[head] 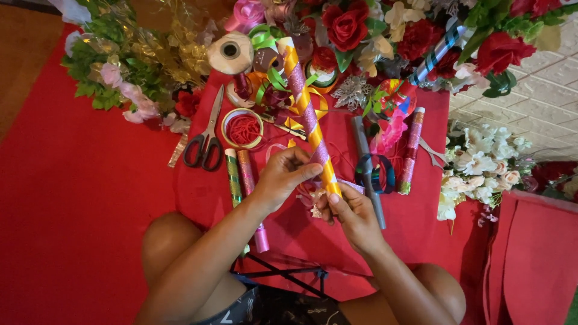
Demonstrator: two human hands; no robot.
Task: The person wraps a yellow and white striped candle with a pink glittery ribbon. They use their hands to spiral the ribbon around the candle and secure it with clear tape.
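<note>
A long stick (304, 105) wrapped in spiralling yellow and glittery purple ribbon slants up from my hands toward the flowers. My left hand (286, 173) pinches the purple ribbon against the stick near its lower end. My right hand (352, 213) grips the bottom tip of the stick, thumb pressed on the wrap, with a loose tail of purple ribbon (350, 186) trailing beside it. Both hands hover over a small table covered in red cloth (201, 195), above my knees.
Black-handled scissors (206, 141) lie at the left, next to a roll of red cord (242, 129). Two wrapped sticks (241, 174) lie left of my hands, a pink glitter stick (410, 150) and a grey one (366, 162) right. Ribbon spools (230, 53) and artificial flowers (481, 165) crowd around.
</note>
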